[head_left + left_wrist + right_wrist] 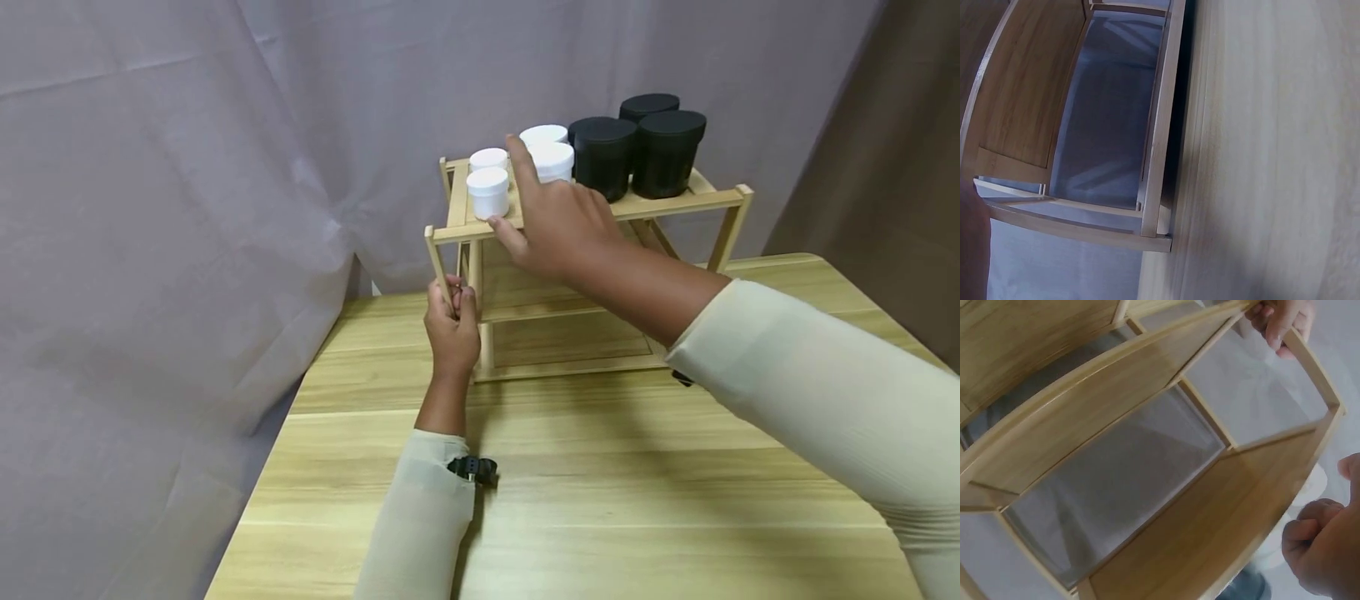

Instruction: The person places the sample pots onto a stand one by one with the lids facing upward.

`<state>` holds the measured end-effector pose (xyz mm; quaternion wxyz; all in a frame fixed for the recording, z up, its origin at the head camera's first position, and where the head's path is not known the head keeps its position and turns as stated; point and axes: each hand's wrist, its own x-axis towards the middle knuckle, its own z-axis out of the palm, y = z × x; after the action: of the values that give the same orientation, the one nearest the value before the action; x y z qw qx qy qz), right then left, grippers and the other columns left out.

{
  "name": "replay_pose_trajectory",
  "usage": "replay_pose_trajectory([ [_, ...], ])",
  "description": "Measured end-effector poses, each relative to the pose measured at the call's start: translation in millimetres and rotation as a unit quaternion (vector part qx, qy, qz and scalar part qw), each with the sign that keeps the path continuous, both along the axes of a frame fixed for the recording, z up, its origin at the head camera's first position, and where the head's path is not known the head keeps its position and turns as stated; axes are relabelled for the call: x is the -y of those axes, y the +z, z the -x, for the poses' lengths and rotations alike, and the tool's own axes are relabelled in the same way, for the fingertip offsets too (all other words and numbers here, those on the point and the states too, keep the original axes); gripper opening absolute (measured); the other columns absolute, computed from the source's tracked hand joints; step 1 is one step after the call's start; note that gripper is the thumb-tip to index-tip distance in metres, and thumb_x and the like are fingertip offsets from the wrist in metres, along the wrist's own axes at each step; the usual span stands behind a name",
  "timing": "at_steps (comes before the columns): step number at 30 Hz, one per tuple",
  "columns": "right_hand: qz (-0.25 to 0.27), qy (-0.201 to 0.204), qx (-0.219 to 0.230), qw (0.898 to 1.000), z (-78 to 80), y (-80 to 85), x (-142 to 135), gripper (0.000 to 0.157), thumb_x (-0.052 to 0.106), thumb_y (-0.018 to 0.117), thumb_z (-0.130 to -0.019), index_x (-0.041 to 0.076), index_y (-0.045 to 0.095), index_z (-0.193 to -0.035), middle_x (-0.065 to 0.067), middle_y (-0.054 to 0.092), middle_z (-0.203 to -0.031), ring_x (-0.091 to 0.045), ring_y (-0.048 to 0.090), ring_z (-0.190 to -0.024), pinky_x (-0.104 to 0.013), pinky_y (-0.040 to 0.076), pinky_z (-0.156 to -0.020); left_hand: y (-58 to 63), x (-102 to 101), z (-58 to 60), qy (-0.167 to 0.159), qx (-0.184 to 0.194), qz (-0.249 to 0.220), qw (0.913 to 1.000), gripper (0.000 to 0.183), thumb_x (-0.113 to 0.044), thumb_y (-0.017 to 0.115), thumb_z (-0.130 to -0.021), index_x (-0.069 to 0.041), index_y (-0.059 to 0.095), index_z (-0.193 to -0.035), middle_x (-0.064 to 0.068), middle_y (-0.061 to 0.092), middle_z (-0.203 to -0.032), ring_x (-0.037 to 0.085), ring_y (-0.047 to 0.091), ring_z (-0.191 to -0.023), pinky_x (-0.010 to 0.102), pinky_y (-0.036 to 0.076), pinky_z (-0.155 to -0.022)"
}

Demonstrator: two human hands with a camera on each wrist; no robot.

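A light wooden tiered rack [678,206] stands on the table. My left hand [452,333] grips its left front post, below the top tier; the right wrist view shows this hand [1286,322] around the wood. On the top tier sit a front small white jar [489,200], a second small white jar [488,157] behind it, and two larger white jars [558,157]. My right hand [566,229] is in front of these jars, index finger and thumb extended and spread, other fingers bent, nothing held. Its thumb tip is close to the front small jar's base. The hand partly hides the larger white jars.
Several black lidded jars [666,162] stand on the right part of the top tier. Lower wooden panels [1029,94] of the rack show beneath. A wood-grain table [600,517] extends toward me, and a grey curtain [187,208] hangs behind and at left.
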<state>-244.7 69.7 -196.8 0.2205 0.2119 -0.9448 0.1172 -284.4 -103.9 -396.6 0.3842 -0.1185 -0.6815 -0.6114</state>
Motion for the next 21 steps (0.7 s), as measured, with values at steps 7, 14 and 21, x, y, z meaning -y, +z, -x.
replay_pose_trajectory([
  [7,0.016,0.038,-0.14,0.989,-0.5,-0.8,-20.1,0.082,0.043,0.06,-0.107,0.01,0.022,-0.172,-0.012,0.057,-0.069,-0.026,0.048,-0.051,-0.036,0.038,-0.046,-4.3,5.6,0.2,-0.017,0.006,-0.024,0.9996,0.021,-0.001,0.059,-0.106,0.012,0.056,-0.122,-0.007,0.048,-0.078,0.003,0.048,-0.063,0.018,0.039,-0.056],
  [14,0.031,0.064,-0.23,0.971,-5.9,2.5,-52.0,0.078,0.038,0.066,-0.105,0.003,0.033,-0.167,-0.026,0.067,-0.095,-0.041,0.058,-0.08,-0.052,0.044,-0.075,-3.1,10.1,2.1,-0.03,0.012,-0.009,0.9994,0.023,-0.004,0.06,-0.107,0.011,0.056,-0.124,-0.007,0.045,-0.081,0.005,0.043,-0.066,0.019,0.038,-0.06],
  [21,0.063,0.043,-0.199,0.977,-9.0,-3.7,-82.6,0.083,0.042,0.07,-0.101,0.008,0.033,-0.167,-0.032,0.061,-0.133,-0.051,0.052,-0.125,-0.07,0.03,-0.11,2.7,20.6,1.9,-0.09,0.033,0.0,0.9954,0.04,-0.013,0.058,-0.111,0.005,0.046,-0.144,-0.004,0.047,-0.095,0.007,0.041,-0.073,0.021,0.037,-0.067],
])
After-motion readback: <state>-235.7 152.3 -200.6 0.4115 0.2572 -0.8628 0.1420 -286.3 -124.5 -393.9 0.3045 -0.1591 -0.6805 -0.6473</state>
